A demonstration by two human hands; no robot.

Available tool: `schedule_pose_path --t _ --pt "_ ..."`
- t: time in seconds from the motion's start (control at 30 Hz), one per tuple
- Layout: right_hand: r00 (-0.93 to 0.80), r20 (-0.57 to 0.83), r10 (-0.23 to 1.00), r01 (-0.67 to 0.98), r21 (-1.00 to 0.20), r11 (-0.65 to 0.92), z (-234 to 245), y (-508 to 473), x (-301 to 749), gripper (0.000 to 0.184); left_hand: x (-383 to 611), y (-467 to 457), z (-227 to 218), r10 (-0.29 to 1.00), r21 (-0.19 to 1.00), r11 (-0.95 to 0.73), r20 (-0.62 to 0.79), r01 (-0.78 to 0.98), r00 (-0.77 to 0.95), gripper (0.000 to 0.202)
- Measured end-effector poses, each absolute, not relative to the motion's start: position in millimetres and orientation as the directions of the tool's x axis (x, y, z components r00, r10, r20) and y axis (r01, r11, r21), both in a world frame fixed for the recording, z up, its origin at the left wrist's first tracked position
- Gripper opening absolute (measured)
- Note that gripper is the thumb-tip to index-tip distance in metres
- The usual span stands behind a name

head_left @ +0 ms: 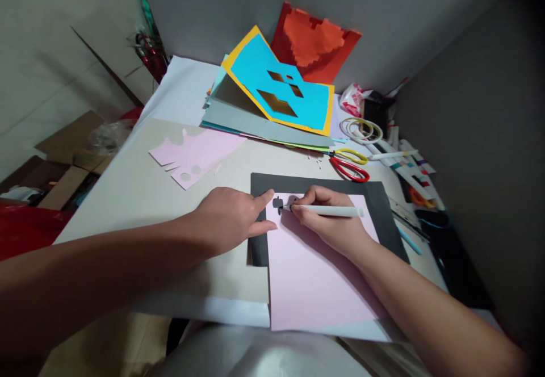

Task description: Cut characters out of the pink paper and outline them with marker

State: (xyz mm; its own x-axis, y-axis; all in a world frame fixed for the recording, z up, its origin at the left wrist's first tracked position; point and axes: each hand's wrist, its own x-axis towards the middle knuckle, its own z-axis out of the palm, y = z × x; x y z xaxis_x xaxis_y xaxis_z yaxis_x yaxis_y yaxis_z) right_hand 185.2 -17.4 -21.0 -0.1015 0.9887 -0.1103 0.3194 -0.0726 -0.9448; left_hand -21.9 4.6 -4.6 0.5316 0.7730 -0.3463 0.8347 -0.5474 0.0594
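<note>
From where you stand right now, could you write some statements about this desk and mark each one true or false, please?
The right hand holds a white marker on the pink paper. True.
The left hand holds scissors. False: it is empty, with its fingertips at the pink paper's edge.
The pink paper lies on a dark grey sheet. True.
The scissors beyond the hands have green handles. False: the red-handled scissors and yellow-handled scissors lie there.

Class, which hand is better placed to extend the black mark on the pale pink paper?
Right, probably: the right hand holds a white marker, tip at the black mark on the pale pink paper; the left hand lies empty at the paper's edge.
</note>
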Motion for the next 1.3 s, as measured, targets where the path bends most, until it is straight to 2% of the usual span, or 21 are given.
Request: schedule_pose_path --t 0.9,1.3 --pt "-0.066 -0.1 0.993 0.405 -0.912 -0.065 -20.0 -17.8 183.7 0.019 -24.5 4.8 -10.7 0.788 0.091 -0.538 -0.3 0.838 0.538 0.068" --pt "-0.029 -0.068 0.997 0.386 -0.921 -0.051 -21.8 -16.7 183.1 0.017 -24.9 3.9 -11.6 0.803 0.106 -0.517 -0.284 0.849 0.524 0.068"
